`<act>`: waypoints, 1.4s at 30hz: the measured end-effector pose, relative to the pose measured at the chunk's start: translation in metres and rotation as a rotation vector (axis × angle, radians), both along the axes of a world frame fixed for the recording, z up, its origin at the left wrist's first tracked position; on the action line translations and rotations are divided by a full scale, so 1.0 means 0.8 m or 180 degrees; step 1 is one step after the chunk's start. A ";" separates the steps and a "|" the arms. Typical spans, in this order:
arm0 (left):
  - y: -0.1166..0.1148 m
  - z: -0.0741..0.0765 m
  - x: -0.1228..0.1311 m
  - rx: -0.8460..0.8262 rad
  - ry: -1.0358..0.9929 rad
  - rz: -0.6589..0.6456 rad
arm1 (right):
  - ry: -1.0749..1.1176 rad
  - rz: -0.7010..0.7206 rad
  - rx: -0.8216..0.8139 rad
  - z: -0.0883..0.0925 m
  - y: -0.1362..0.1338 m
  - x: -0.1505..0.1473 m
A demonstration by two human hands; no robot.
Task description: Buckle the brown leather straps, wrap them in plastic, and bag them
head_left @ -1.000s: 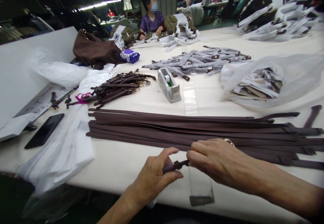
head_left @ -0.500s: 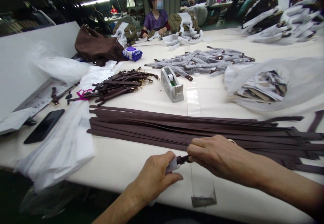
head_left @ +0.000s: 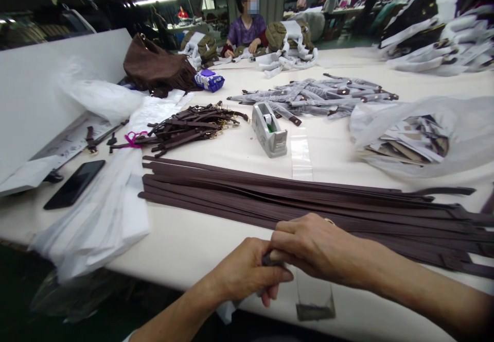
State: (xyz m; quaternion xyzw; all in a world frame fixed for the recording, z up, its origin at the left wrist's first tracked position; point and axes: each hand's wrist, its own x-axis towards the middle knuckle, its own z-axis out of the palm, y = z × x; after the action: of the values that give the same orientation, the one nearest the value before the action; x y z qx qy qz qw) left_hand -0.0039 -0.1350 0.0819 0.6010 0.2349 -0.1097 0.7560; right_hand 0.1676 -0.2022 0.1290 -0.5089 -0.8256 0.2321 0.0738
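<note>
My left hand (head_left: 247, 272) and my right hand (head_left: 311, 244) meet at the table's near edge, both closed on the end of a dark brown strap (head_left: 269, 259), which is mostly hidden between the fingers. A clear plastic sleeve (head_left: 313, 296) hangs just below my right hand. A white scrap (head_left: 225, 311) shows under my left hand. Right behind the hands lies a long flat pile of dark brown straps (head_left: 293, 198), running left to right across the white table (head_left: 185, 239).
A grey tape dispenser (head_left: 269, 128) stands mid-table, a heap of short brown straps with metal clips (head_left: 191, 125) to its left. White plastic sheets (head_left: 104, 213) and a black phone (head_left: 74, 184) lie left. Grey wrapped straps (head_left: 320, 97) and a plastic bag of cards (head_left: 420, 136) lie right. A person (head_left: 247, 25) works across the table.
My right hand has slid left until it overlaps my left hand, covering the strap end that showed between them. The view has shifted slightly.
</note>
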 end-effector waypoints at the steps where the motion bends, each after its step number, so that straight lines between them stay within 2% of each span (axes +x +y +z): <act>1: 0.001 -0.001 -0.004 -0.0082 -0.0010 0.0018 | 0.0083 -0.0085 -0.0031 -0.001 -0.001 0.004; 5: 0.006 -0.006 -0.015 -0.0475 0.0035 0.0031 | 0.0441 -0.0358 -0.0383 -0.002 -0.007 0.024; 8: 0.007 -0.007 -0.014 -0.0595 0.0104 0.0005 | 0.0478 -0.0272 -0.0426 -0.004 -0.010 0.017; 13: 0.008 -0.002 -0.008 -0.0222 -0.0119 -0.0191 | 0.0158 -0.0008 -0.0130 -0.013 -0.017 -0.008; 16: 0.010 0.002 -0.011 -0.0004 -0.0017 -0.0041 | 0.0343 -0.0305 -0.0065 -0.016 -0.020 0.005; 19: 0.011 0.000 -0.011 -0.0040 0.0195 0.0057 | 0.0730 -0.0621 -0.0285 -0.016 -0.018 0.014; 23: 0.009 -0.005 -0.010 -0.0162 -0.0103 -0.0059 | 0.1134 -0.0326 -0.0585 -0.013 -0.015 0.007; 27: 0.013 -0.004 -0.016 0.0089 0.0172 0.0092 | 0.0701 -0.0817 -0.0736 -0.017 -0.017 0.024; 30: 0.013 -0.005 -0.018 0.0144 0.0271 0.0104 | 0.0509 -0.0772 -0.0786 -0.022 -0.018 0.032; 32: 0.011 -0.008 -0.015 0.0174 0.0215 0.0093 | 0.0580 -0.0658 -0.0511 -0.024 -0.018 0.024; 36: 0.008 -0.014 -0.012 0.0396 -0.0059 0.0102 | 0.0461 -0.0252 0.0462 -0.027 -0.019 -0.005; 39: 0.011 -0.012 -0.018 0.0981 -0.0202 0.0182 | 0.0373 -0.0173 0.1002 -0.032 -0.020 -0.012; 42: 0.016 -0.004 -0.025 0.1817 0.0249 0.0325 | 0.0459 -0.0290 0.1218 -0.036 -0.020 -0.010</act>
State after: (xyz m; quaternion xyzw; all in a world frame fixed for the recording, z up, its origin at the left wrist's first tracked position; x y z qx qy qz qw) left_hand -0.0240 -0.1222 0.0787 0.7722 0.3151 -0.0241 0.5513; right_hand 0.1597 -0.2180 0.1000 -0.5044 -0.8234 0.1034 0.2384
